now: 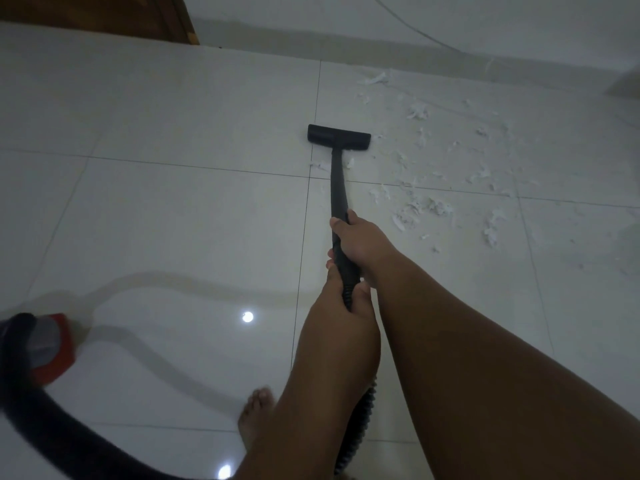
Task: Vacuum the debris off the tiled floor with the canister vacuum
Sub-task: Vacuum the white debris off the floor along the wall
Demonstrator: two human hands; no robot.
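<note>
A black vacuum wand [338, 188] runs from my hands out to its flat floor head [339, 137], which sits on the white tiled floor [173, 209]. My right hand [360, 239] grips the wand higher up. Just below it, my left hand [341, 306] grips the wand where the ribbed hose [360, 420] joins it. White shredded debris [429, 178] lies scattered over the tiles to the right of the head, with a few scraps beside the wand. The red and grey canister [48, 348] stands at the lower left, blurred.
A thick black hose [52, 431] curves from the canister along the bottom left. My bare foot [254, 415] is on the tile near the bottom centre. A wooden door [104, 19] and a white wall base [346, 36] bound the far side. A thin cord [429, 38] hangs on the wall.
</note>
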